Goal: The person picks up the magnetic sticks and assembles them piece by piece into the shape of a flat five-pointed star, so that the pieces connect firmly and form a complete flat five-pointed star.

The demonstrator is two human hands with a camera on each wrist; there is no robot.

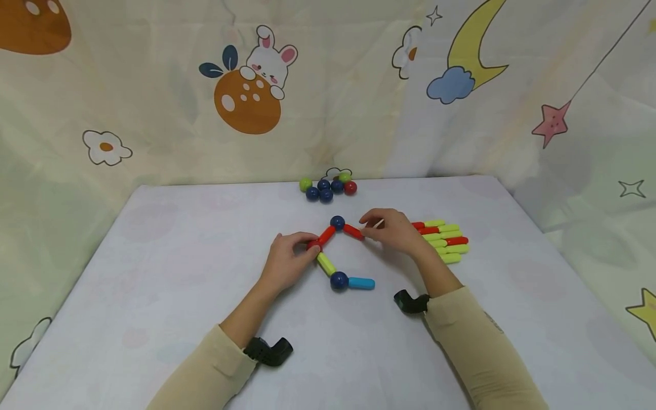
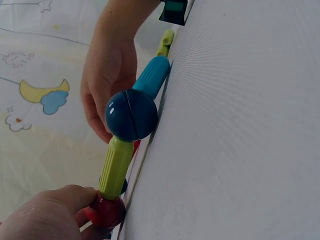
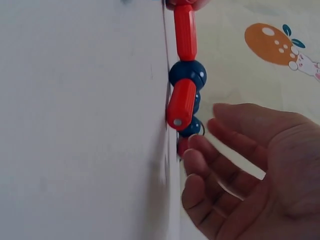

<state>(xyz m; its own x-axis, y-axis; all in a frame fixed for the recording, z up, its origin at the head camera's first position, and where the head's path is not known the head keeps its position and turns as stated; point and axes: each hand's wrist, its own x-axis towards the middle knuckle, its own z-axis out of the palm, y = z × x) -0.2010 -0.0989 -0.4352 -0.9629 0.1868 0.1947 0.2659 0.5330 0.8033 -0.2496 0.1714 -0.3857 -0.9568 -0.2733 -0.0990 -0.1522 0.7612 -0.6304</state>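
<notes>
My left hand [image 1: 288,261] pinches a red ball [image 2: 106,212] at the left corner of a chain of toy rods and balls. From that ball a red rod [image 1: 326,235] runs up to a dark blue ball [image 1: 337,222], which carries a second red rod [image 3: 181,104] with a free end. A lime green rod [image 1: 326,264] leads down to another dark blue ball [image 1: 339,281], with a light blue rod [image 1: 362,283] pointing right. Beside the second red rod's free end is my right hand [image 1: 393,229], its fingers loosely bent, apart and holding nothing.
Loose balls in dark blue, lime green and red [image 1: 351,188] lie in a cluster at the table's back edge. To the right, partly behind my right hand, is a group of lime green and red rods [image 1: 458,241]. A printed cloth [image 1: 348,114] hangs behind the white table [image 1: 154,273].
</notes>
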